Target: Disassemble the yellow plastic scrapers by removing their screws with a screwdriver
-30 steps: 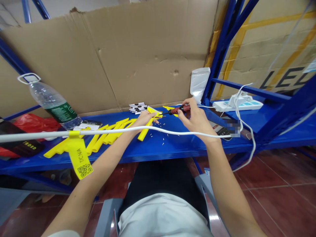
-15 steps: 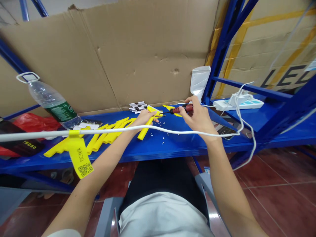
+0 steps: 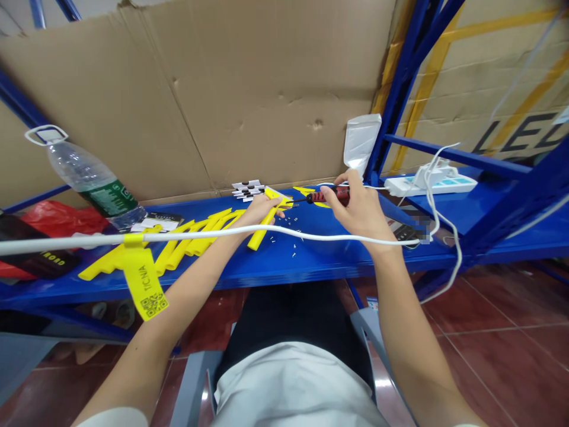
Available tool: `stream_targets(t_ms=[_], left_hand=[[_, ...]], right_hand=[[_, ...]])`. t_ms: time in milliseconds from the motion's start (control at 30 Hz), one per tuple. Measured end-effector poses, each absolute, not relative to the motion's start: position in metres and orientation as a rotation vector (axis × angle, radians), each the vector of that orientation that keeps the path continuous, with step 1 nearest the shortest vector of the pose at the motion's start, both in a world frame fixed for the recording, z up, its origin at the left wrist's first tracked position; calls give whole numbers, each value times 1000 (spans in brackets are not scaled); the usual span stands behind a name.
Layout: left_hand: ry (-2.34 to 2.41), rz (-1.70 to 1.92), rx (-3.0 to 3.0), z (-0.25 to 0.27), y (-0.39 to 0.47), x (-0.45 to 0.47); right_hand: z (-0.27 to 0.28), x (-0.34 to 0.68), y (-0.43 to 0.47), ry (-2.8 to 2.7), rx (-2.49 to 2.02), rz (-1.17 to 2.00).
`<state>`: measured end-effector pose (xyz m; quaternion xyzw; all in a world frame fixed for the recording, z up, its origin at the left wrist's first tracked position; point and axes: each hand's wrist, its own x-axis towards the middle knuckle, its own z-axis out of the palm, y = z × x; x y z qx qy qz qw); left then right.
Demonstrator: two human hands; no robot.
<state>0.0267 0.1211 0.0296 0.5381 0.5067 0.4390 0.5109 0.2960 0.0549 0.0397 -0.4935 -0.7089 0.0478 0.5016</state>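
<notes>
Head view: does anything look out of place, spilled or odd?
Small pieces, apparently screws, lie scattered on the blue shelf near the held yellow piece, not in any container. A white cable with a yellow tag cuts across the view, in front of both forearms. The bottle appears to lean, possibly through lens distortion.

A white cable [image 3: 311, 236] runs above both forearms [image 3: 393, 290], barring a straight lift. Cardboard [image 3: 267, 89] walls off the back of the table [image 3: 333, 259], a blue post [image 3: 395, 110] bounds the right, yellow tubes [image 3: 176, 254] crowd the left. Between loose screws [image 3: 294, 255] and right forearm, bare surface leaves passing room.
</notes>
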Motion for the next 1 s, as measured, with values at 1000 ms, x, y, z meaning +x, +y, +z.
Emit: stream_targets(t_ms=[1000], left_hand=[[1120,998,1296,24,125,25]], right_hand=[[44,288,47,-1749,-879,332]])
